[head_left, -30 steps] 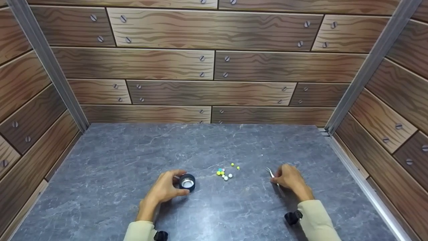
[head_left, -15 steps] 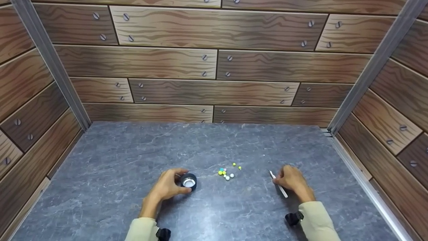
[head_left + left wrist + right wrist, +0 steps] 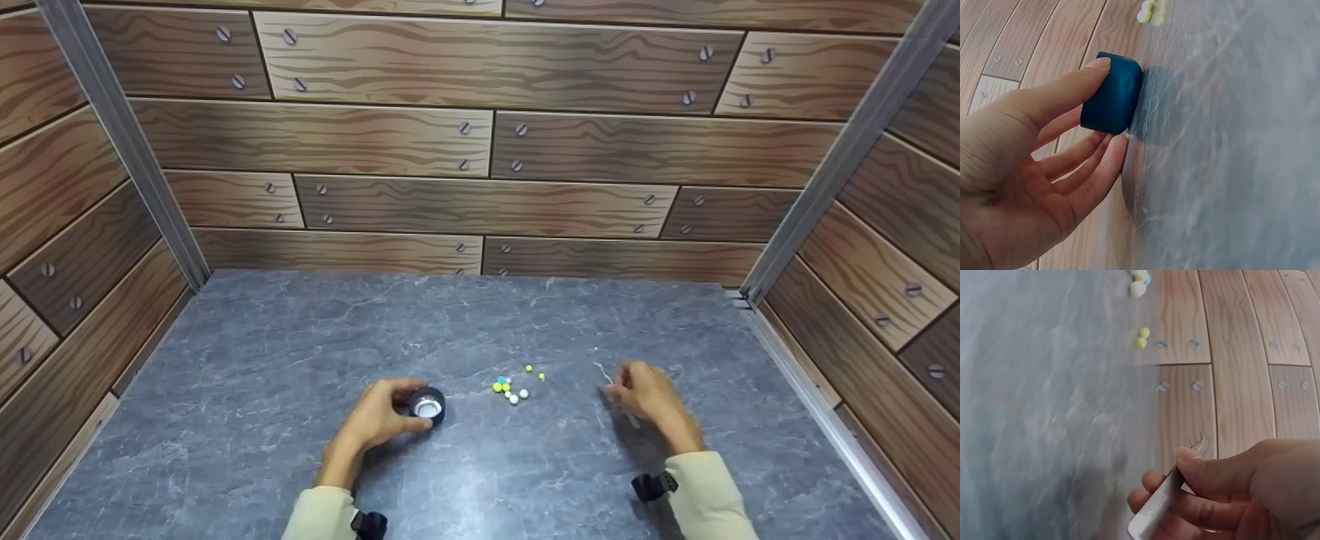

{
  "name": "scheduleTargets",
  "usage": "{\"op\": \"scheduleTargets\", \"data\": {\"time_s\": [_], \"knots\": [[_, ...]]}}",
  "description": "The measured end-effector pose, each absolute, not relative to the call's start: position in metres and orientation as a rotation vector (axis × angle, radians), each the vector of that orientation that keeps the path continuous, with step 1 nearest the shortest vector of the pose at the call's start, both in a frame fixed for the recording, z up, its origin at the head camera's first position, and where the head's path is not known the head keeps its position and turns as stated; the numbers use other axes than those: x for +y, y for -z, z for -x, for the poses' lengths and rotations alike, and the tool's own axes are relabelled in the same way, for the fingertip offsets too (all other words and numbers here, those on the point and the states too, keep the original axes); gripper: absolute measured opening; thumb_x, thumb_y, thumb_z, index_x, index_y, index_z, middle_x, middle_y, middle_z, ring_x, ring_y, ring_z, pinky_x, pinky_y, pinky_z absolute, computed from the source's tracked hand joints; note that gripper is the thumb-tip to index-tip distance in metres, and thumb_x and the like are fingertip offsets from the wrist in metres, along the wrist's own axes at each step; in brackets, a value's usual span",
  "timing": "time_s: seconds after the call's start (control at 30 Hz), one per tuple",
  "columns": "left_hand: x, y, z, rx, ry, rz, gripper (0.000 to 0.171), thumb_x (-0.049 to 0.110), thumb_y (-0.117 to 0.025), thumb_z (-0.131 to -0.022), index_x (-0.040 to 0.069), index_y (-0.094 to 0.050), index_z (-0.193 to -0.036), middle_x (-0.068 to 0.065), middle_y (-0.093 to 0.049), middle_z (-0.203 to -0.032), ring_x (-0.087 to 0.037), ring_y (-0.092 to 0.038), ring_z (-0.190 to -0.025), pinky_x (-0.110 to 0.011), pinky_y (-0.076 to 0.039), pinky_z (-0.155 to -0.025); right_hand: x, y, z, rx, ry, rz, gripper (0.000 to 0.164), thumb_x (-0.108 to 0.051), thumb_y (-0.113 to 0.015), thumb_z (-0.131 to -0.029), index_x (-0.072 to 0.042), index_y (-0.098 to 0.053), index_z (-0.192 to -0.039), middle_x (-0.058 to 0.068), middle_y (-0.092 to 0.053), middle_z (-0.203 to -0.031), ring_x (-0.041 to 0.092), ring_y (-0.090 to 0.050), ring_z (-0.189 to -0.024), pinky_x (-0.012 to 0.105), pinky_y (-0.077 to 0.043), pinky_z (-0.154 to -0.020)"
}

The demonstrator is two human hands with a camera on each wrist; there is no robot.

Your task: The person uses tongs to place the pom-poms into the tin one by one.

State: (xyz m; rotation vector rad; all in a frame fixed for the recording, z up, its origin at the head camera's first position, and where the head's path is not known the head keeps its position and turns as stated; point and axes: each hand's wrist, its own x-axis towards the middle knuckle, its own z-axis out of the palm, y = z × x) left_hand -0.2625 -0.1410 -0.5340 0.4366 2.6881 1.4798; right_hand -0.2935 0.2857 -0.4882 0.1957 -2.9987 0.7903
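The right hand (image 3: 651,397), lower right, is shifting slightly upward, its grip pinching bent-tipped metal tweezers (image 3: 1156,511); lower centre-left, the left hand (image 3: 373,416) is holding a round, silver-lined dark-blue cup (image 3: 1113,95) near small round beads (image 3: 498,388).

A round container (image 3: 1112,95) shows a smooth satin shell and shiny, metallic-looking inside above a glossy, marble-patterned tabletop (image 3: 300,337). Right of the container are smooth, plastic-looking beads (image 3: 498,388) and, farther right, bright metal tweezers (image 3: 1154,510). Behind it rise flat wood-look panels (image 3: 450,206) between dull metal posts (image 3: 127,142); nearer the camera, matt cloth sleeves (image 3: 321,514).
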Motion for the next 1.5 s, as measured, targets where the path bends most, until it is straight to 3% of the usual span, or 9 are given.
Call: {"op": "scheduleTargets", "data": {"time_s": [0.17, 0.4, 0.53, 0.8, 1.1, 1.37, 1.5], "knots": [[-0.142, 0.535, 0.263, 2.665, -1.501, -0.416, 0.058, 0.014, -0.091, -0.078, 0.004, -0.069, -0.131, -0.018, -0.072, -0.126, -0.035, -0.069, -0.115, -0.053, -0.054, -0.101, 0.271, 0.479, 0.295, -3.014, -0.847, -0.176, 0.017, -0.006, -0.075, -0.090, -0.006, -0.063, -0.079, 0.003, -0.068, -0.069, 0.011, -0.061, -0.056, 0.029, -0.048, -0.057], [-0.143, 0.536, 0.260, 2.651, -1.546, -0.443, 0.059, 0.009, -0.091, -0.076, 0.001, -0.069, -0.130, -0.019, -0.074, -0.123, -0.034, -0.070, -0.110, -0.052, -0.056, -0.098, 0.255, 0.476, 0.298, -2.911, -0.868, -0.269, 0.014, 0.000, -0.078, -0.084, -0.007, -0.068, -0.075, 0.005, -0.072, -0.073, 0.009, -0.054, -0.062, 0.028, -0.045, -0.063], [-0.143, 0.536, 0.259, 2.637, -1.575, -0.440, 0.060, 0.007, -0.091, -0.075, -0.001, -0.069, -0.130, -0.020, -0.074, -0.121, -0.034, -0.071, -0.109, -0.052, -0.056, -0.098, 0.247, 0.476, 0.299, -2.891, -0.919, -0.286, 0.012, 0.001, -0.079, -0.082, -0.006, -0.071, -0.076, 0.008, -0.074, -0.076, 0.007, -0.057, -0.062, 0.026, -0.047, -0.062], [-0.145, 0.536, 0.259, 2.623, -1.607, -0.430, 0.060, 0.006, -0.091, -0.074, -0.001, -0.069, -0.130, -0.021, -0.074, -0.120, -0.034, -0.070, -0.108, -0.051, -0.056, -0.097, 0.233, 0.471, 0.305, -2.893, -0.991, -0.278, 0.011, -0.001, -0.080, -0.083, -0.006, -0.073, -0.077, 0.009, -0.076, -0.079, 0.011, -0.064, -0.068, 0.026, -0.053, -0.063], [-0.144, 0.536, 0.258, 2.594, -1.614, -0.390, 0.061, 0.008, -0.091, -0.075, 0.001, -0.068, -0.131, -0.020, -0.072, -0.126, -0.036, -0.068, -0.115, -0.055, -0.053, -0.102, 0.217, 0.471, 0.306, -2.828, -1.057, -0.356, 0.012, 0.003, -0.080, -0.083, -0.004, -0.072, -0.077, 0.010, -0.075, -0.077, 0.014, -0.065, -0.069, 0.025, -0.051, -0.064], [-0.146, 0.534, 0.259, 2.578, -1.623, -0.423, 0.059, 0.007, -0.090, -0.076, 0.000, -0.068, -0.130, -0.021, -0.072, -0.127, -0.038, -0.068, -0.115, -0.056, -0.053, -0.102, 0.211, 0.478, 0.305, -2.795, -0.987, -0.449, 0.012, 0.004, -0.081, -0.081, 0.000, -0.078, -0.092, 0.013, -0.078, -0.082, 0.024, -0.072, -0.074, 0.034, -0.059, -0.070], [-0.147, 0.535, 0.259, 2.584, -1.610, -0.429, 0.058, 0.007, -0.090, -0.077, 0.000, -0.068, -0.130, -0.021, -0.072, -0.127, -0.038, -0.068, -0.115, -0.056, -0.053, -0.101, 0.210, 0.478, 0.302, -2.800, -0.990, -0.484, 0.013, 0.005, -0.079, -0.082, -0.002, -0.081, -0.092, 0.014, -0.079, -0.084, 0.025, -0.072, -0.074, 0.035, -0.060, -0.070]]}}
